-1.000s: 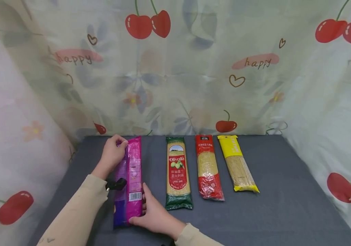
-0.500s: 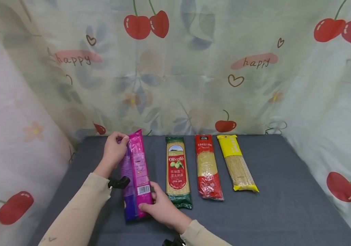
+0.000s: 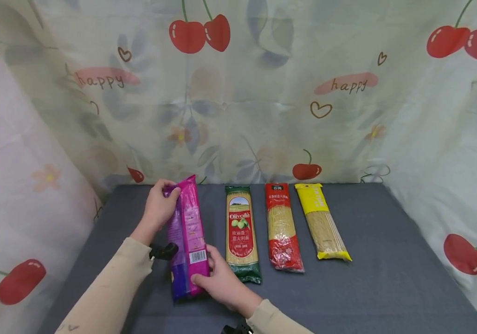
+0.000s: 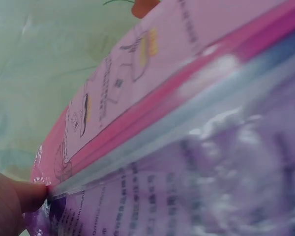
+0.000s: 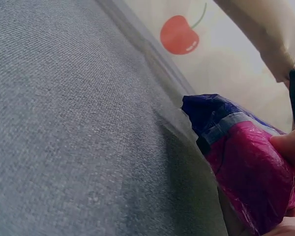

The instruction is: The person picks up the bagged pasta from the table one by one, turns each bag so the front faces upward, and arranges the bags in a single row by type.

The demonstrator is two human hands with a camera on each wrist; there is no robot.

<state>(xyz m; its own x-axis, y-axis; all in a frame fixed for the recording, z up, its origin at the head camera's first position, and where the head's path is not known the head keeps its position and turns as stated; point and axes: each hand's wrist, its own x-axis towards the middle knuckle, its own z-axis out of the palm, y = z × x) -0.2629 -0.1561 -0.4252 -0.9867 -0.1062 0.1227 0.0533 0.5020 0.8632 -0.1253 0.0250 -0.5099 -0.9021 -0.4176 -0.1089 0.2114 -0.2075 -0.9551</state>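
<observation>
A long pink and purple plastic packet [image 3: 192, 222], its printed side with a barcode facing up, is held between both hands over the left part of the table. My left hand [image 3: 159, 204] pinches its far end, with the thumb on top. Lower down, my right hand [image 3: 223, 283] grips the right edge near the close end, thumb above and fingers beneath. In the left wrist view the thumb presses the packet's [image 4: 152, 123] end beside its long seam. The right wrist view shows the packet's [image 5: 250, 167] crinkled blue and magenta end raised above the cloth.
Right of the packet lie a green and red spaghetti bag [image 3: 242, 232], a red pasta bag [image 3: 283, 227] and a yellow noodle bag [image 3: 324, 222], side by side on the dark grey cloth [image 3: 347, 297]. A cherry-print curtain [image 3: 238, 116] encloses the back and sides.
Both hands have lifted the pink and purple packet off the cloth and shifted it right, tilting it slightly. During the last half second it moved only a little. The other bags stay put.
</observation>
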